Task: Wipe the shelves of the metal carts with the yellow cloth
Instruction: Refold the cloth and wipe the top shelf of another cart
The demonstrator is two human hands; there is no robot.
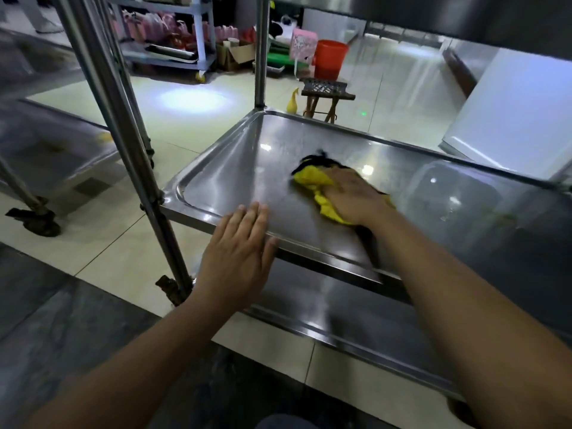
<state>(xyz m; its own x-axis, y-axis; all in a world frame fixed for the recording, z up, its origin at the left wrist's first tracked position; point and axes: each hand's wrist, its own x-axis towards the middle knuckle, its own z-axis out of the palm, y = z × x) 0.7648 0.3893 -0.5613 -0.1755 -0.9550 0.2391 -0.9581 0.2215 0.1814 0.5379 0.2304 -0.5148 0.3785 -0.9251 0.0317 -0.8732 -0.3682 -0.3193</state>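
Note:
The metal cart's middle shelf [229,168] is a shiny steel tray with a raised rim, filling the centre of the view. A crumpled yellow cloth [312,181] lies on it, with dark fabric showing at its far edge. My right hand [356,196] lies flat on top of the cloth, fingers spread, pressing it against the shelf. My left hand [238,258] rests with straight fingers on the shelf's near rim, holding nothing. A lower shelf [356,311] shows beneath the near rim.
The cart's upright post [130,150] stands at the left, and a second cart [55,150] sits beyond it. On the tiled floor behind are a small stool [326,89], an orange bucket [329,57] and a loaded rack [173,35]. A white appliance [510,119] is at right.

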